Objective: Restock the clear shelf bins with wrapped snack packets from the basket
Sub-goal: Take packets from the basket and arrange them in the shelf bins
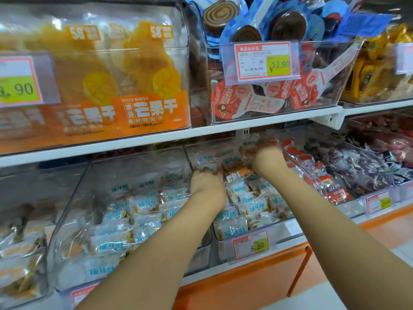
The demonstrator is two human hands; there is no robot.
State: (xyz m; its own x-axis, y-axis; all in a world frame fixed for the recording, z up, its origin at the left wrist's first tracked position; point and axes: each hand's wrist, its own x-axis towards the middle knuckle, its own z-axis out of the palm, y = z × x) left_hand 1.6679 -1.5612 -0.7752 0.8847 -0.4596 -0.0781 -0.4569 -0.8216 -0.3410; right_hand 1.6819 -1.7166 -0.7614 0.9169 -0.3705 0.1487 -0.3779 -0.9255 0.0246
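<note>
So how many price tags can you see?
6 price tags: top row left, middle, right edge; bottom row left, partly hidden, middle, right. Others may be cut off.

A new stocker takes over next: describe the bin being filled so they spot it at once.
Under the white shelf edge, below the 12.80 price tag, sits a clear bin of white packets with teal print. Its left neighbour holds the same, but only this one bears the 8.80 tag, with the left hand and right hand inside.
</note>
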